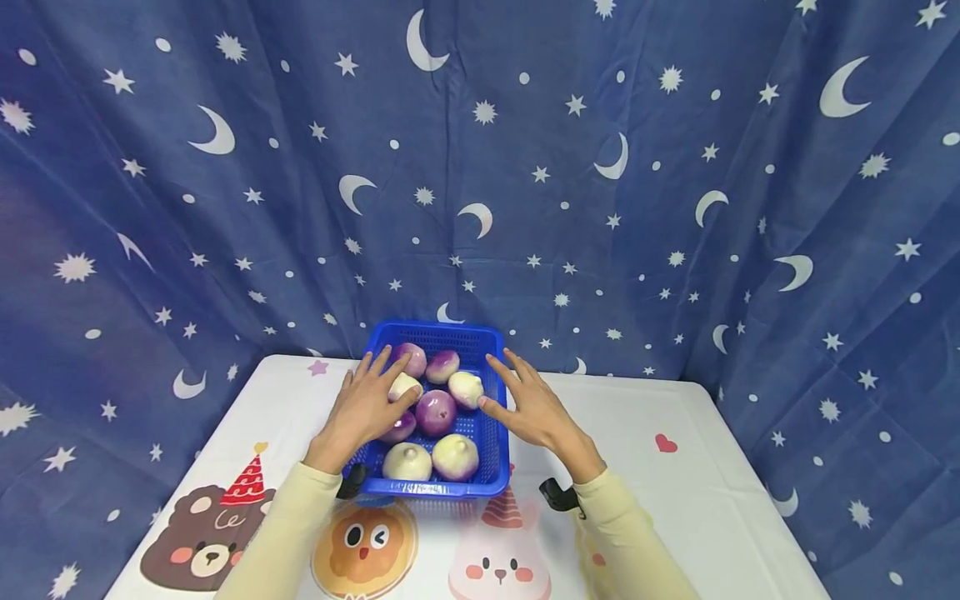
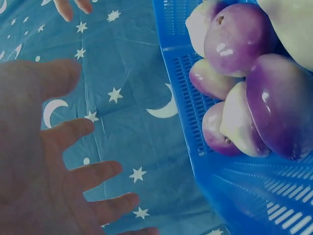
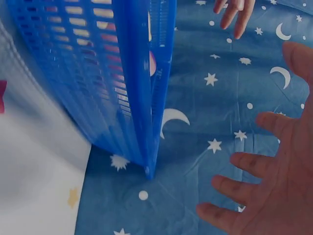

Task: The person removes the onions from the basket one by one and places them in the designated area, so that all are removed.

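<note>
We see a blue basket point(image 1: 457, 489) on the bench point(image 1: 630, 429), and inside it we can count eight onion-like vegetables point(image 1: 436, 414), shiny, some showing the purple side and others the pale side. In the middle of the basket lies one purple vegetable; near its front wall are two pale ones point(image 1: 455, 457), side by side; near its far wall are two purple ones point(image 1: 442, 367). At the right inside the basket there is a pale one point(image 1: 466, 389), and at the left a pale one and a purple one, both partly covered from our sight by the left hand. This left hand point(image 1: 366, 407) hovers above the left side of the basket; its fingers are straight and well spread, so the grip is wide and has hold of nothing. The right hand point(image 1: 536, 408) hovers at the right side of the basket, its fingers also long and spread apart, and this grip too has nothing in it. Both wrist views show the hands apart from the basket wall. In front of the basket, the white cover point(image 1: 697, 508) carries a printed rabbit face point(image 1: 500, 562), and behind the basket hangs a blue curtain point(image 1: 562, 250) with moons and stars.
</note>
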`<state>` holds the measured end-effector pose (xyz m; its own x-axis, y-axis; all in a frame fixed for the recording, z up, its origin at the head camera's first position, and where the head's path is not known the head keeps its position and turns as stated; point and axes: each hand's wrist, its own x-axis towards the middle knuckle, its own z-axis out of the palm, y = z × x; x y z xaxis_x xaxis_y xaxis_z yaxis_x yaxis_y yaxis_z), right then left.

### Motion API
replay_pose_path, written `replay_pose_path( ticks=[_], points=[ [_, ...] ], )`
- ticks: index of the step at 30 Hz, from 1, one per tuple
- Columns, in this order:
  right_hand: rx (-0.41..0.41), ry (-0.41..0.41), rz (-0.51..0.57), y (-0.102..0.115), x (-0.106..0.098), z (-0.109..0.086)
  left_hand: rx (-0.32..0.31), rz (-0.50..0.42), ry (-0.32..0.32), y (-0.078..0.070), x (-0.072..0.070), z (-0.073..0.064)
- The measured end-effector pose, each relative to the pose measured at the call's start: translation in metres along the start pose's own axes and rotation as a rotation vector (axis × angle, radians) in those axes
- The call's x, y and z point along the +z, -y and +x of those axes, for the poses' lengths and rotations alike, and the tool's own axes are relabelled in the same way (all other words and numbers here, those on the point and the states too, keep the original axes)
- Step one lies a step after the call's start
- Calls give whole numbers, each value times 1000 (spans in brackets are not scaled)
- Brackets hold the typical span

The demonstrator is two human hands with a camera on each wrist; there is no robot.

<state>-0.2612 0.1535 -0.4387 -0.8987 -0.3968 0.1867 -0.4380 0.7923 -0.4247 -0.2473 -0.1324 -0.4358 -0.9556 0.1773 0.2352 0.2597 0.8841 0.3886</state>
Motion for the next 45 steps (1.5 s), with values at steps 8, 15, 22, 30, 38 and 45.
replay_pose_path(
  ticks=[8,15,22,30,38,45],
  points=[
    [-10,65,109,13,4,-6,-19,-32,-39,15,-9,-12],
    [-32,78,106,19,13,-9,-65,-152,-39,31,-12,-20],
    [-44,98,104,21,21,-11,-74,-297,11,48,-13,-26],
    [-103,105,90,30,30,-9,-187,-477,60,67,-7,-33],
    [-132,159,53,38,42,-6,-281,-649,136,88,6,-38],
    [-123,222,23,43,51,-5,-333,-859,188,100,16,-40]
  ],
)
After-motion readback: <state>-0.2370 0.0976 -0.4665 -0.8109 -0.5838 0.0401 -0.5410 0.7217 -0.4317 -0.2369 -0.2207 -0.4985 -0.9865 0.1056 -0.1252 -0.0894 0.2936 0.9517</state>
